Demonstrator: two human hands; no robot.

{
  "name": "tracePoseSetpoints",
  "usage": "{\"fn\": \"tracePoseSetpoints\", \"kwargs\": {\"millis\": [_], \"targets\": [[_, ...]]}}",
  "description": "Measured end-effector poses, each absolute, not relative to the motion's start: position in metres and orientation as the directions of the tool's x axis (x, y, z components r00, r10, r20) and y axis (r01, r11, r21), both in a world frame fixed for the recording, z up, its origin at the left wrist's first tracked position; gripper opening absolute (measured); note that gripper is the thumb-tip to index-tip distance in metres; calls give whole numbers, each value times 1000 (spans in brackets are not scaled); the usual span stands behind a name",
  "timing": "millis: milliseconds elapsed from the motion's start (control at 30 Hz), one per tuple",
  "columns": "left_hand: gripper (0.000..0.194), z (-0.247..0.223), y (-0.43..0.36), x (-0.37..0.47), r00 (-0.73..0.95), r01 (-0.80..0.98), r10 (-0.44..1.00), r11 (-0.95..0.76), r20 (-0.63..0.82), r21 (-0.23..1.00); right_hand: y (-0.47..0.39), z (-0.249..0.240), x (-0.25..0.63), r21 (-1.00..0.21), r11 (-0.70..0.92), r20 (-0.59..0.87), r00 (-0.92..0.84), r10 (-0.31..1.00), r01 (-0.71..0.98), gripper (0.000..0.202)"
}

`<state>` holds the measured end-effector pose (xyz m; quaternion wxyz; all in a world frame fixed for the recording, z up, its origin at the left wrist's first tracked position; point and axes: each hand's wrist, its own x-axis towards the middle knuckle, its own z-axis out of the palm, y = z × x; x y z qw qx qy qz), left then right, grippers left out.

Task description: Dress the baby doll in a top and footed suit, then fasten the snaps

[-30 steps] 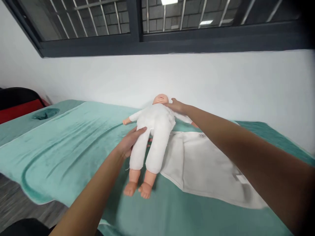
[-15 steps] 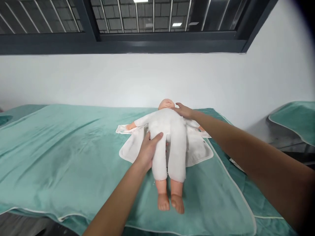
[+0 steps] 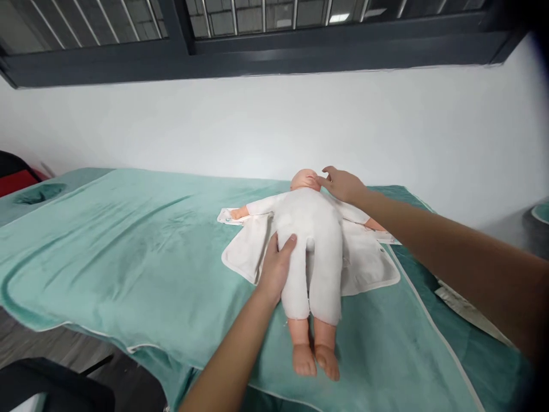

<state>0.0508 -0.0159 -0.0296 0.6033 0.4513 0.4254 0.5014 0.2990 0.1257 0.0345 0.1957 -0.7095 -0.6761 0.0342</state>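
Observation:
A baby doll [image 3: 306, 220] lies on its back, its white cloth body and arms spread out and its bare feet toward me. Beneath it a small white baby garment [image 3: 371, 263] is laid open, the sleeves reaching out under the doll's arms. My left hand [image 3: 274, 269] grips the doll's upper leg on the left side, thumb on top; the other fingers are mostly hidden. Beside the doll's head is my right hand [image 3: 343, 184], its fingers bent and apart, the fingertips close to the cheek. Whether they touch the head I cannot tell.
A green cover [image 3: 141, 246] with pale piping spreads over the bed, which stands against a white wall [image 3: 193, 131]. Above is a dark window frame [image 3: 321, 51] with bars. A black object [image 3: 55, 383] stands at the lower left. Something red and black [image 3: 17, 174] shows far left.
The view has swung left. My right hand has lifted from the doll's shoulder and neck to beside its head. My left hand stays at the leg, its fingers no longer showing between the legs.

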Motion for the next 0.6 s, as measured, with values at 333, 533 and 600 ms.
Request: {"fn": "tracePoseSetpoints", "kwargs": {"millis": [333,533,600], "targets": [[71,-36,-15,29,239,5,966,99,-98,995,133,37,141,-7,406,47,-405,913,914,46],[48,-33,3,13,253,252,966,-126,60,960,147,26,130,28,317,-101,-313,944,948,37],[34,-31,18,11,190,379,962,-258,198,889,146,29,137,11,302,-73,-301,951,953,37]]}}
